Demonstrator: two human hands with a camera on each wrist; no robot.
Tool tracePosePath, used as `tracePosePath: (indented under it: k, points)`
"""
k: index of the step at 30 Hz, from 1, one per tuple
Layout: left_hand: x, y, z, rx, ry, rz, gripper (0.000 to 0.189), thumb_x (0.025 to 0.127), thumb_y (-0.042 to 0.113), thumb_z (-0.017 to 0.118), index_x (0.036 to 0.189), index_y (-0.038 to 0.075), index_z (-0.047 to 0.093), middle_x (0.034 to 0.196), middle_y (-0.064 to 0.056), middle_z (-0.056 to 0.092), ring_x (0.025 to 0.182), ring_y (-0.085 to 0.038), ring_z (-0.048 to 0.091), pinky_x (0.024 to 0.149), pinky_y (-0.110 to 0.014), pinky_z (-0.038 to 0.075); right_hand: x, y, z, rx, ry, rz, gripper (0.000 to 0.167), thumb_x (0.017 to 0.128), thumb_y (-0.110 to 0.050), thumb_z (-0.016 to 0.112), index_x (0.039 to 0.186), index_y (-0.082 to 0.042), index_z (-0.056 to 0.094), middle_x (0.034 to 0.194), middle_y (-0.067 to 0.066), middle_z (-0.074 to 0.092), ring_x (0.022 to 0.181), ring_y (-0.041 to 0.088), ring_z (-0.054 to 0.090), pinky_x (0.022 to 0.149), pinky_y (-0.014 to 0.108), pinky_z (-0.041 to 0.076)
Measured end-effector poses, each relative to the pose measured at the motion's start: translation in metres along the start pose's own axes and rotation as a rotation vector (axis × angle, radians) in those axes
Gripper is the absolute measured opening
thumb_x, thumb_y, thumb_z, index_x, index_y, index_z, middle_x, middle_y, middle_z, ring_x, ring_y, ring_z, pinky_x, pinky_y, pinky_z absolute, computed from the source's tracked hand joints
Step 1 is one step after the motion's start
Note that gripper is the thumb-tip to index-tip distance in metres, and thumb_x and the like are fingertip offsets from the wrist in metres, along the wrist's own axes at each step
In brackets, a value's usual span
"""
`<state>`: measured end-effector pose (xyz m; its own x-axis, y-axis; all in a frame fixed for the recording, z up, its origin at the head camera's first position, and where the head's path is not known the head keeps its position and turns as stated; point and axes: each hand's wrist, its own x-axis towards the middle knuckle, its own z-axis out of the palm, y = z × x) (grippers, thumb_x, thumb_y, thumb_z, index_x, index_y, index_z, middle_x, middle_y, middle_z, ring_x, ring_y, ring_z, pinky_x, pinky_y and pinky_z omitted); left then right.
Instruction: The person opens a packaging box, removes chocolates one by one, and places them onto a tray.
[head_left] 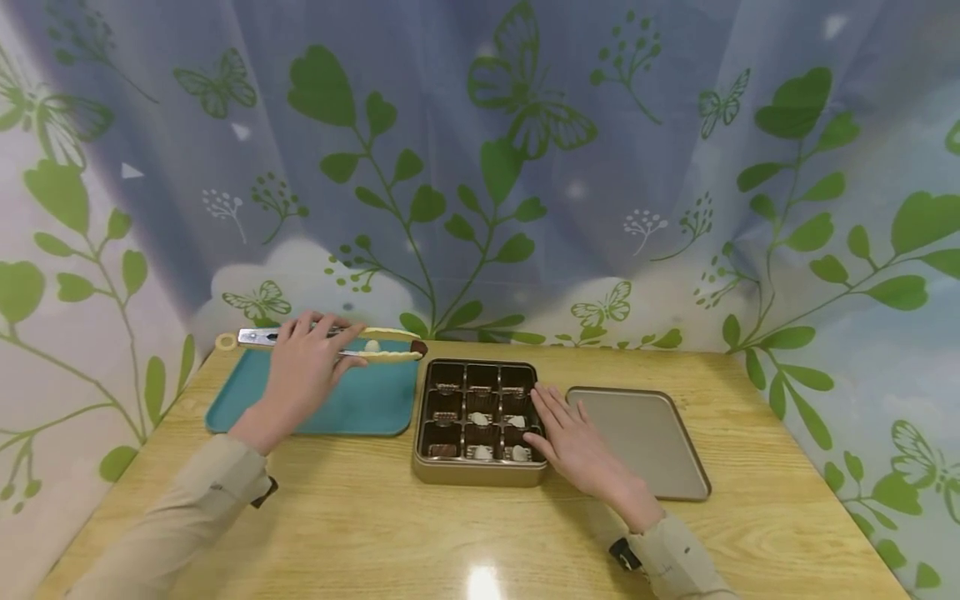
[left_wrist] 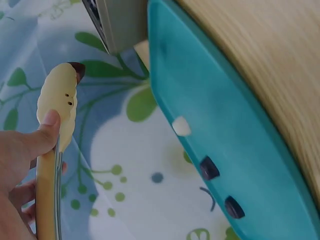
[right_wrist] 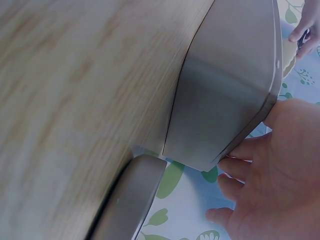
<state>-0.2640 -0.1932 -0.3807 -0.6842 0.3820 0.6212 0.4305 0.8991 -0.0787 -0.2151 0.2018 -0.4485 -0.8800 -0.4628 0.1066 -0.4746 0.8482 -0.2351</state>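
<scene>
My left hand (head_left: 307,362) grips metal tongs (head_left: 258,336) with cream scalloped tips, held above the teal tray (head_left: 225,414). A dark chocolate (head_left: 419,347) is pinched between the tips, close to the box's back left corner. In the left wrist view, a white chocolate (left_wrist: 181,126) and two dark chocolates (left_wrist: 209,168) sit along the tray's far edge. The bronze tin box (head_left: 480,474) has a divided insert with dark and white chocolates in its compartments. My right hand (head_left: 577,450) touches the box's right rim, its fingers extended.
A flat bronze lid (head_left: 645,433) lies right of the box, partly behind my right hand. Everything stands on a wooden table (head_left: 360,517). Behind the table hangs a curtain (head_left: 450,167) printed with green leaves and butterflies.
</scene>
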Motion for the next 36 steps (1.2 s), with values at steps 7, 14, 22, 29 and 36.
tracePosePath:
  k: [7,14,22,29,36]
  points:
    - [0.012,-0.015,0.016,0.051,-0.044,-0.041,0.045,0.085,0.025,0.082,0.127,0.012,0.072,0.113,-0.013,0.068,0.106,-0.036,0.053,0.09,-0.053,0.043,-0.001,0.001,0.0,-0.003,-0.004,0.005,0.072,0.108,-0.041,0.046,0.161,0.0,0.019,0.167,0.018,0.014,0.154,0.037,0.016,0.121,0.062,0.015]
    - [0.02,-0.035,0.05,0.032,-0.111,-0.028,0.04,0.088,0.025,0.079,0.126,0.012,0.072,0.115,-0.014,0.066,0.106,-0.036,0.05,0.086,-0.05,0.041,-0.001,0.0,-0.001,-0.022,-0.016,0.001,0.072,0.109,-0.043,0.043,0.161,-0.001,0.018,0.167,0.017,0.013,0.154,0.036,0.014,0.121,0.061,0.015]
    - [0.029,-0.094,0.137,-0.036,-0.197,0.078,0.044,0.094,0.045,0.068,0.131,0.021,0.069,0.106,-0.007,0.056,0.096,-0.025,0.042,0.081,-0.038,0.034,-0.001,-0.001,-0.001,-0.03,-0.013,0.001,0.072,0.109,-0.043,0.043,0.161,-0.001,0.017,0.167,0.016,0.011,0.154,0.034,0.013,0.121,0.06,0.014]
    - [0.045,-0.032,0.073,0.188,-0.309,0.009,0.035,0.091,0.03,0.073,0.122,0.014,0.072,0.095,-0.012,0.057,0.087,-0.027,0.037,0.075,-0.037,0.028,0.0,-0.001,-0.001,-0.03,-0.019,0.003,0.072,0.109,-0.044,0.042,0.161,-0.001,0.017,0.167,0.016,0.011,0.154,0.034,0.014,0.121,0.061,0.015]
    - [0.049,-0.024,0.073,0.158,-0.381,-0.013,0.037,0.093,0.027,0.072,0.125,0.009,0.07,0.1,-0.014,0.056,0.093,-0.03,0.04,0.078,-0.04,0.031,0.0,0.001,0.0,-0.039,-0.015,0.004,0.072,0.109,-0.044,0.042,0.161,-0.001,0.018,0.167,0.016,0.011,0.154,0.034,0.013,0.121,0.061,0.015]
